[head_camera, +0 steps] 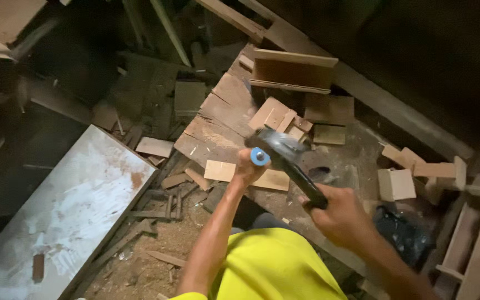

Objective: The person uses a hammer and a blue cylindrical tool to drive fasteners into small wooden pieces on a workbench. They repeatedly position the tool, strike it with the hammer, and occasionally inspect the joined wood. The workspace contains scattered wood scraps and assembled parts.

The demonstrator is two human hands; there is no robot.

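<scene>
Below the head camera, a person in a yellow shirt [276, 266] reaches out over a cluttered workshop floor. Both bare arms stretch forward. The right hand [340, 216] is clenched around the dark handle of a black handheld power tool [287, 158], which slants up and to the left from that fist. The left hand [248, 169] is closed at the tool's front end, its fingers wrapped about a small round blue knob [260, 156] that sticks out on the tool's near side. The tool is held in the air between the two hands, above a weathered brown wooden bench top [218, 122] strewn with offcuts.

On that bench top lie several pale flat plywood scraps [276, 116], some overlapping, just beyond the tool's head. One light rectangular scrap [220, 170] lies just left of the left hand. Farther back stands a shallow open wooden box [293, 69], tilted on its side. To the right, a small pale wooden block [396, 184] sits near pale wooden slats [476, 239]. A crumpled black plastic bag [404, 233] lies beside the right forearm.

On the left, a large grey scuffed sheet-metal panel [68, 211] slopes across the floor, with sawdust and wood slivers [156, 244] scattered along its lower edge. The far surroundings are too dark to make out.
</scene>
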